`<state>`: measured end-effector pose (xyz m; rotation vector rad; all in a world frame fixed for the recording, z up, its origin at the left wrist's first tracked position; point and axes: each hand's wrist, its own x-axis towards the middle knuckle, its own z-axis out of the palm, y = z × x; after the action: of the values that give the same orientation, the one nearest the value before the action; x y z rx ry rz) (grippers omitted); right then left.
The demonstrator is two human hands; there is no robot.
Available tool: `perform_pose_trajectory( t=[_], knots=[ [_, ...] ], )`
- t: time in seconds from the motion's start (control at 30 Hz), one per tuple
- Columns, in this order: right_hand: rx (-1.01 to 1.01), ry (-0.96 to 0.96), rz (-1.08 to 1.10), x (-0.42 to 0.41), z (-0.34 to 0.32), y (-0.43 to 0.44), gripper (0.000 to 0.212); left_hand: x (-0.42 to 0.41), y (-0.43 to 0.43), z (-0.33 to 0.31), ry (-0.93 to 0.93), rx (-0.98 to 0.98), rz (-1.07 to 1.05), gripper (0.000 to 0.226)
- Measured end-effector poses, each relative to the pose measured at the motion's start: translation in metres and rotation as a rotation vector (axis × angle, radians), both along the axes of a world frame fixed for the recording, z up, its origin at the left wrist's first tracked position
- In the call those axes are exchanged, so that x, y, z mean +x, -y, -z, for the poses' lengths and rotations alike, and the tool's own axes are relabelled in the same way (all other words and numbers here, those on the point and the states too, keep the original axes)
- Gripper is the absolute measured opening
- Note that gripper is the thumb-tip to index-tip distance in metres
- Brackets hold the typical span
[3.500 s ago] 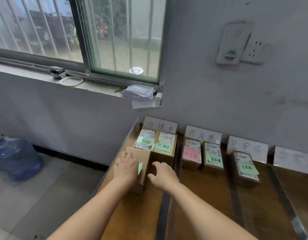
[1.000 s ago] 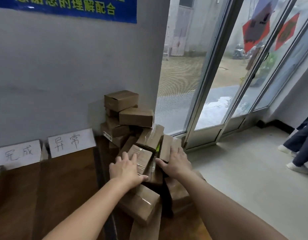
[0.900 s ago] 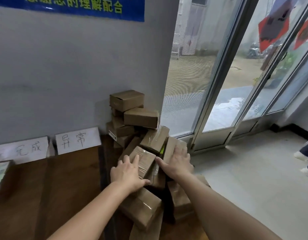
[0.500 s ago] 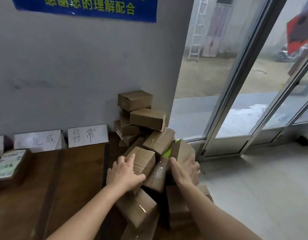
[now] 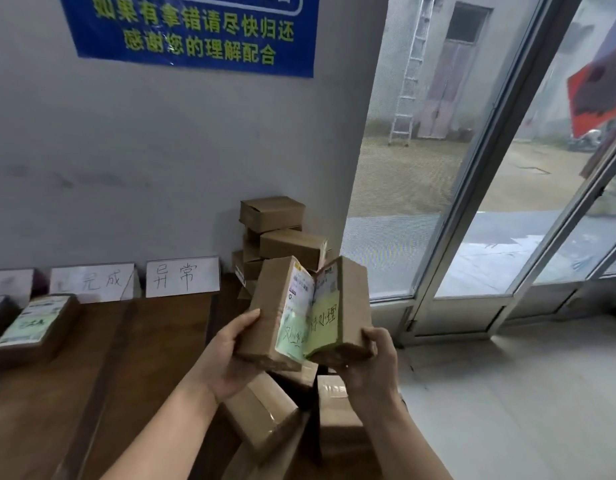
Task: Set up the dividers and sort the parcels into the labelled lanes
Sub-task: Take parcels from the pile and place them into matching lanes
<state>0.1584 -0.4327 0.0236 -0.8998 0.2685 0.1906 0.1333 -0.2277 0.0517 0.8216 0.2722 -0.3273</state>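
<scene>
The left hand (image 5: 226, 362) grips one parcel (image 5: 271, 306) and the right hand (image 5: 372, 368) grips a second parcel (image 5: 349, 306). The two are held upright, touching edge to edge, with their green notes (image 5: 322, 323) facing the camera. They are above the pile (image 5: 282, 233) at the worktop's (image 5: 143, 358) right end.

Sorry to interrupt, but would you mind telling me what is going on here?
A person's left hand grips one parcel and the right hand grips a second parcel, side by side, green handwritten notes facing the camera. Beneath and behind them sits the heap of unsorted boxes at the end of the table. Further left, a labelled parcel lies on the table before the paper lane signs.
</scene>
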Motion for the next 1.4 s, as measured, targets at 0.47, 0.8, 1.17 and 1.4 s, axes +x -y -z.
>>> perform_pose_trajectory(
  t=[0.47, 0.8, 1.17, 1.4],
  knots=[
    [-0.319, 0.281, -0.163, -0.007, -0.031, -0.028, 0.034, -0.040, -0.013, 0.004, 0.116, 0.283, -0.525, 0.028],
    [-0.503, 0.405, -0.349, -0.025, -0.047, -0.067, 0.068, -0.075, -0.046, -0.005, 0.201, 0.410, -0.533, 0.065],
    [-0.499, 0.365, -0.527, -0.052, -0.051, -0.138, 0.096, -0.128, -0.097, -0.016, 0.186, 0.498, -0.695, 0.080],
    [-0.445, 0.338, -0.511, -0.088, -0.052, -0.199, 0.040, -0.182, -0.157, -0.019, 0.148, 0.478, -0.808, 0.077]
  ],
)
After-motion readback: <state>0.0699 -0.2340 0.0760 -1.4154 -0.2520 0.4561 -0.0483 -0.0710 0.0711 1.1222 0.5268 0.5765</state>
